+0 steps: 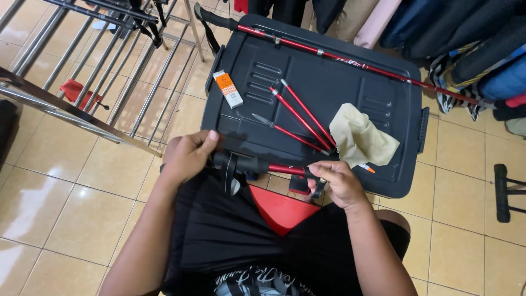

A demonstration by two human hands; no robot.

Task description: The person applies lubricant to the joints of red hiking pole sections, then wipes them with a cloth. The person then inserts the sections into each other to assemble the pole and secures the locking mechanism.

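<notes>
My left hand [187, 156] grips the black foam handle [241, 164] of a red folding trekking pole held across my lap. My right hand [337, 183] pinches the pole's red shaft [286, 169] at a black clamp near its other end. Folded red pole sections [300, 119] lie on the black plastic lid [323, 82] just beyond my hands. A beige cloth [361, 140] rests on the lid by my right hand. A second long red pole [350, 61] lies across the lid's far side.
A small orange and white box [228, 89] lies on the lid's left part. A steel rack [82, 66] stands to the left on the tiled floor. Hanging clothes [466, 38] fill the upper right. A red stool [282, 211] shows between my knees.
</notes>
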